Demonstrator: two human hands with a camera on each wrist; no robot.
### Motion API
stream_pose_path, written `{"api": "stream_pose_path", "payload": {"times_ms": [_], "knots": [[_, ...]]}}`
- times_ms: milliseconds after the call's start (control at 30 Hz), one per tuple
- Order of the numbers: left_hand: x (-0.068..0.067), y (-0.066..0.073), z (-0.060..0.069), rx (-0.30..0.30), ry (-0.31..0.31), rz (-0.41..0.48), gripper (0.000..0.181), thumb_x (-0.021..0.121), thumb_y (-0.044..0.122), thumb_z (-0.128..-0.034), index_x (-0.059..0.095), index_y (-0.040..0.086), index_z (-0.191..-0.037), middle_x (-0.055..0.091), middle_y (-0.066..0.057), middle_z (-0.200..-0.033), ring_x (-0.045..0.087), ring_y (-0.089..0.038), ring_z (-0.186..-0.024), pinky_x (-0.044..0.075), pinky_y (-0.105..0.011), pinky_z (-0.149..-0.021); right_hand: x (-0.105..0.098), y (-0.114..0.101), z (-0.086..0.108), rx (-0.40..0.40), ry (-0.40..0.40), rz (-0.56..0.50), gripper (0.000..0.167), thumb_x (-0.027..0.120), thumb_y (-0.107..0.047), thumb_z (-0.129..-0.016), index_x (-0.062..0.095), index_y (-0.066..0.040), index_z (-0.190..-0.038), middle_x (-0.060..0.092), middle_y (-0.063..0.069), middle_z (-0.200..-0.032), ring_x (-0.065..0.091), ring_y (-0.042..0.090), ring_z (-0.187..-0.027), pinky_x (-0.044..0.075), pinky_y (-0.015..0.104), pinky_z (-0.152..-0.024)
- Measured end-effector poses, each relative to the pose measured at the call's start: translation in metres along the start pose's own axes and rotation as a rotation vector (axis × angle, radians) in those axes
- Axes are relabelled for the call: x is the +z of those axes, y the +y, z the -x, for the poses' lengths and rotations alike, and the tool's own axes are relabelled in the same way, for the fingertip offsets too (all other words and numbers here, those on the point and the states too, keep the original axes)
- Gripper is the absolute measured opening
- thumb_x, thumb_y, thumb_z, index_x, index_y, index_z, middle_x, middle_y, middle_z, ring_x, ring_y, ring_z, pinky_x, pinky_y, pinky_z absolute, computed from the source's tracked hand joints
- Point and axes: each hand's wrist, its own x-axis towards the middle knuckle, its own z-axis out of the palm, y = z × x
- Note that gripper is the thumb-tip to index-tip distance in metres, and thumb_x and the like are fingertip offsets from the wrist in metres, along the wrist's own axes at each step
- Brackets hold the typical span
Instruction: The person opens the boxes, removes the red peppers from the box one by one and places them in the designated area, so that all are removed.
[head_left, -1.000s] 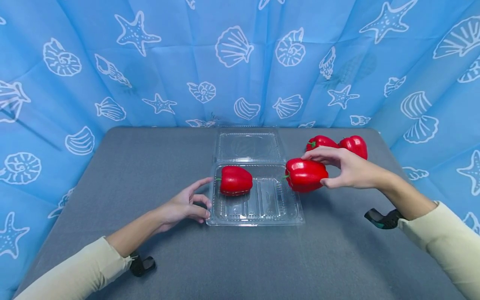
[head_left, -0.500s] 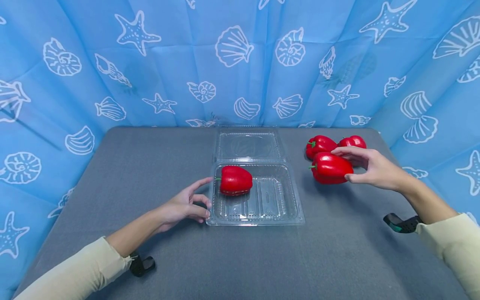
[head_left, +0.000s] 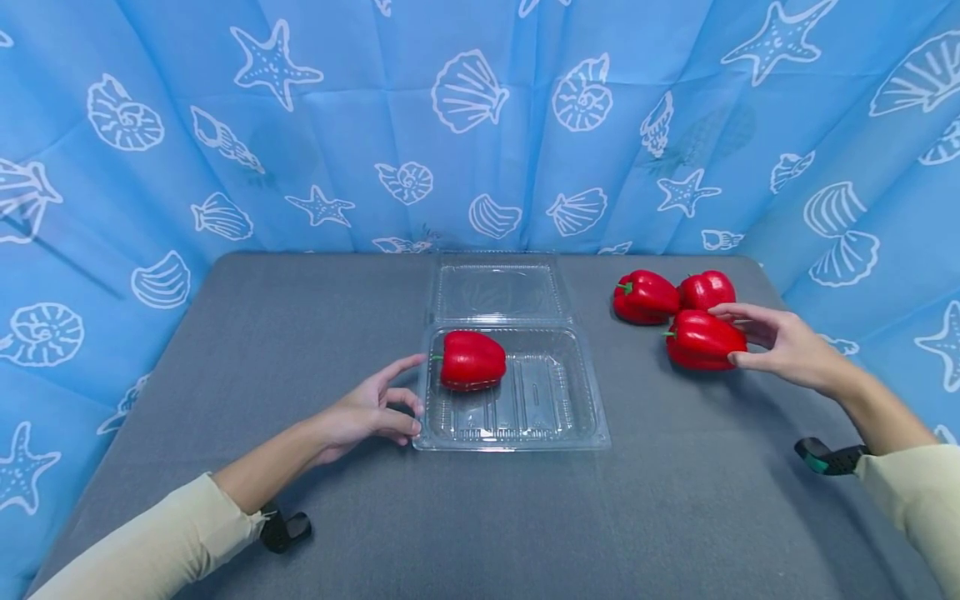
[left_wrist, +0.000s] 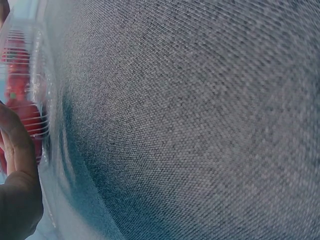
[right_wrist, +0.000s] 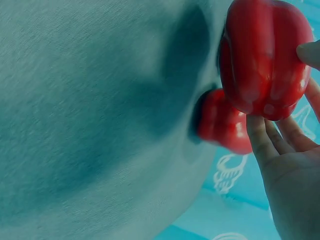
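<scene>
My right hand (head_left: 798, 350) grips a red bell pepper (head_left: 703, 340) at the right of the table, thumb and fingers around its blunt end. In the right wrist view this bell pepper (right_wrist: 265, 60) fills the upper right, and the table hides nothing of its near side. On the left, my left hand (head_left: 367, 417) touches the left rim of a clear plastic clamshell container (head_left: 592, 400), its index finger extended and thumb apart from it. Another red bell pepper (head_left: 472, 361) lies on its side in the container's left half, stem to the left.
Two more red bell peppers, a left one (head_left: 645, 297) and a right one (head_left: 707, 289), lie behind the held one. The container's lid (head_left: 498, 292) lies folded back, away from me. A blue shell-print curtain (head_left: 480, 167) hangs behind the grey table (head_left: 300, 317).
My right hand has carried its bell pepper rightward from the container's right edge and lower to the table, in front of the other two. My left hand has stayed at the container's rim.
</scene>
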Motion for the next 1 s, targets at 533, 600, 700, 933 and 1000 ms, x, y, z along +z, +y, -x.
{"api": "stream_pose_path", "payload": {"times_ms": [533,600,700,933,1000], "knots": [[0.000,-0.001,0.000,0.014,-0.007,0.004,0.090,0.070,0.003,-0.0871,0.018,0.020,-0.158,0.063,-0.011,-0.102,0.065,-0.020,-0.082,0.056,-0.033,-0.075,-0.009,0.034,0.014,0.011,-0.005,-0.046,0.058,0.069,0.003,-0.088,0.044,0.003,-0.141,0.045,-0.022,-0.127,0.049,-0.014,-0.108,0.043,0.004,-0.084],[0.000,0.000,0.000,0.015,-0.008,0.006,0.089,0.070,0.003,-0.0873,0.018,0.020,-0.158,0.063,-0.012,-0.102,0.065,-0.021,-0.082,0.056,-0.033,-0.075,-0.009,0.036,0.015,0.012,-0.003,-0.053,0.059,0.069,0.004,-0.087,0.043,0.003,-0.140,0.044,-0.021,-0.128,0.049,-0.014,-0.108,0.043,0.004,-0.085],[-0.001,-0.001,0.000,0.018,-0.009,0.007,0.089,0.070,0.002,-0.0874,0.017,0.020,-0.158,0.063,-0.012,-0.102,0.065,-0.021,-0.082,0.056,-0.033,-0.075,-0.009,0.037,0.016,0.010,-0.002,-0.054,0.060,0.069,0.005,-0.086,0.042,0.003,-0.140,0.043,-0.019,-0.128,0.049,-0.012,-0.108,0.043,0.004,-0.085],[-0.001,-0.001,0.000,0.022,-0.015,0.008,0.090,0.070,0.003,-0.0875,0.017,0.020,-0.158,0.063,-0.012,-0.102,0.065,-0.021,-0.082,0.056,-0.034,-0.076,-0.010,0.039,0.018,0.013,-0.002,-0.020,0.066,0.072,0.006,-0.082,0.039,0.005,-0.140,0.042,-0.019,-0.128,0.046,-0.010,-0.110,0.041,0.003,-0.084],[0.000,-0.001,0.001,0.022,-0.020,0.010,0.089,0.069,0.003,-0.0877,0.017,0.020,-0.158,0.063,-0.011,-0.103,0.065,-0.021,-0.082,0.056,-0.034,-0.076,-0.010,0.039,0.018,0.012,-0.010,-0.025,0.071,0.072,0.005,-0.082,0.038,0.002,-0.143,0.042,-0.017,-0.130,0.045,-0.010,-0.111,0.042,0.004,-0.084]]}}
